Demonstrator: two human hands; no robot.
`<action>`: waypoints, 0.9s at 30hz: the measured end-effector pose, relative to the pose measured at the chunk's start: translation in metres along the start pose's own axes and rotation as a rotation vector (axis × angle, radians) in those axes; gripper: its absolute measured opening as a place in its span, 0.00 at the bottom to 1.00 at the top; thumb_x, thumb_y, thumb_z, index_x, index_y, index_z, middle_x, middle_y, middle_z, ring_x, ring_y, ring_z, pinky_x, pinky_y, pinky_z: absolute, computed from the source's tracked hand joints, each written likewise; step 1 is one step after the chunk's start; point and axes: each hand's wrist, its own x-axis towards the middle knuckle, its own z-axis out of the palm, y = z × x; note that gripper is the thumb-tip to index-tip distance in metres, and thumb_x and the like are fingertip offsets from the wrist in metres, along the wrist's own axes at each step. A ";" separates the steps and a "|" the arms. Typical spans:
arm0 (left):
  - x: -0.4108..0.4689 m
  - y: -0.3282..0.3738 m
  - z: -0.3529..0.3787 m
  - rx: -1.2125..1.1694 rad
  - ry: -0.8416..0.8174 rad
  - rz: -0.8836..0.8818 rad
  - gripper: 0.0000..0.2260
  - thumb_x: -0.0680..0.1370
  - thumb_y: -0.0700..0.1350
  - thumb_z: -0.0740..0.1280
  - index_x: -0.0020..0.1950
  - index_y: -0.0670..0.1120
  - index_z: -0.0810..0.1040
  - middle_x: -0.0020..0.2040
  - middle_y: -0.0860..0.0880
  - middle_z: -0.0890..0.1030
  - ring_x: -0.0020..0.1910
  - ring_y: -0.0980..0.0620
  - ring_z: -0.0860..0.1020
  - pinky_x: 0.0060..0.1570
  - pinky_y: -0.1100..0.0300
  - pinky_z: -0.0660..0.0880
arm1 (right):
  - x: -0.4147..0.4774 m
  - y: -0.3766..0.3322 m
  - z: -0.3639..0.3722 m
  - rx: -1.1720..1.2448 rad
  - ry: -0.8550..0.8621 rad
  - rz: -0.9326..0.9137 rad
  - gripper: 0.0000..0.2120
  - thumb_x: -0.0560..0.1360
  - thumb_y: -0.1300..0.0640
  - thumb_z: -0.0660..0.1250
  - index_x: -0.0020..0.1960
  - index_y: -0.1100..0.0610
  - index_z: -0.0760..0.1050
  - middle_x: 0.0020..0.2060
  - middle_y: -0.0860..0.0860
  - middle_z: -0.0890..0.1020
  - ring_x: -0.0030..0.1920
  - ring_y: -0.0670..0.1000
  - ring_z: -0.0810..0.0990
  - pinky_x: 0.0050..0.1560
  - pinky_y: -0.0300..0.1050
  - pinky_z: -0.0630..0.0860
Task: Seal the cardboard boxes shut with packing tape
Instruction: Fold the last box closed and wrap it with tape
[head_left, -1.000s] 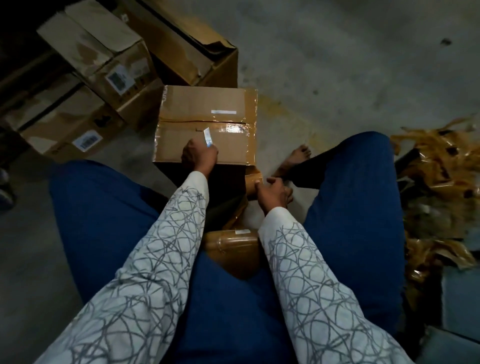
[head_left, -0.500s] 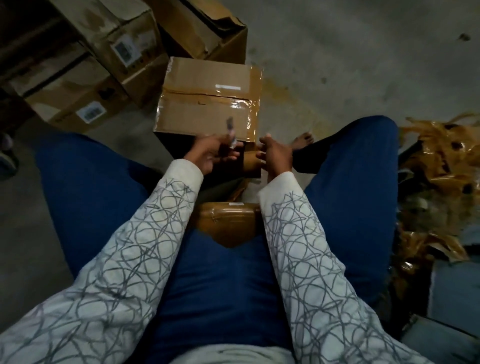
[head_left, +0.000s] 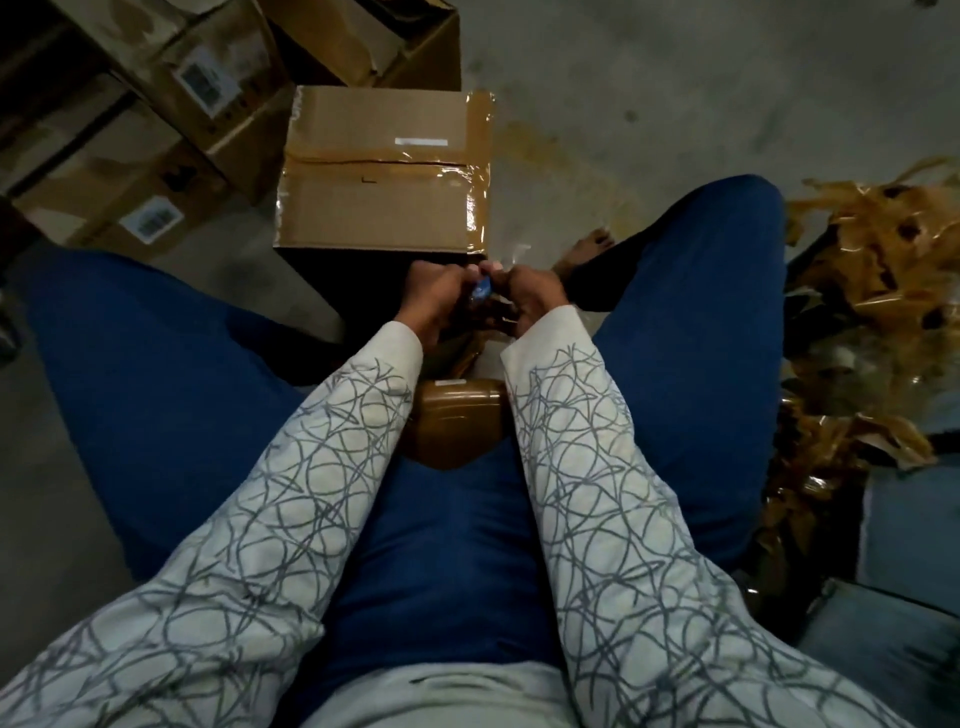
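We note box (head_left: 384, 171) on floor between knees, top seam taped. Hands meet at its near right corner: left hand (head_left: 431, 296) grips small blue cutter (head_left: 480, 287), right hand (head_left: 530, 299) pinches tape strip (head_left: 466, 359) leading to tape roll (head_left: 457, 421) on lap. Step judged: severing strip. Next — clean cut, end pressed flat.

Forearms are extended forward, converging. Left hand (head_left: 431, 293) and right hand (head_left: 531, 297) are held touching, fingers curled, small blue object (head_left: 481, 288) pinched between.
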 end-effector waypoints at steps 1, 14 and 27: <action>0.008 -0.002 0.000 0.077 0.119 0.068 0.08 0.78 0.42 0.68 0.40 0.44 0.82 0.33 0.48 0.83 0.27 0.55 0.80 0.25 0.65 0.73 | 0.002 0.000 -0.003 -0.002 0.020 -0.013 0.08 0.83 0.59 0.63 0.58 0.60 0.77 0.41 0.54 0.79 0.39 0.52 0.79 0.43 0.49 0.80; 0.035 -0.029 0.018 -0.041 -0.122 -0.080 0.19 0.81 0.42 0.67 0.69 0.35 0.71 0.56 0.39 0.80 0.37 0.52 0.81 0.20 0.63 0.72 | 0.027 0.006 -0.007 0.261 0.274 -0.157 0.11 0.82 0.57 0.63 0.43 0.59 0.76 0.43 0.59 0.84 0.37 0.56 0.85 0.41 0.56 0.85; 0.032 -0.033 0.005 -0.143 -0.123 -0.184 0.16 0.78 0.47 0.71 0.63 0.42 0.79 0.58 0.39 0.82 0.51 0.42 0.82 0.45 0.50 0.82 | 0.007 -0.021 -0.017 0.090 0.123 -0.314 0.08 0.83 0.62 0.59 0.51 0.59 0.77 0.43 0.55 0.82 0.37 0.51 0.81 0.35 0.43 0.78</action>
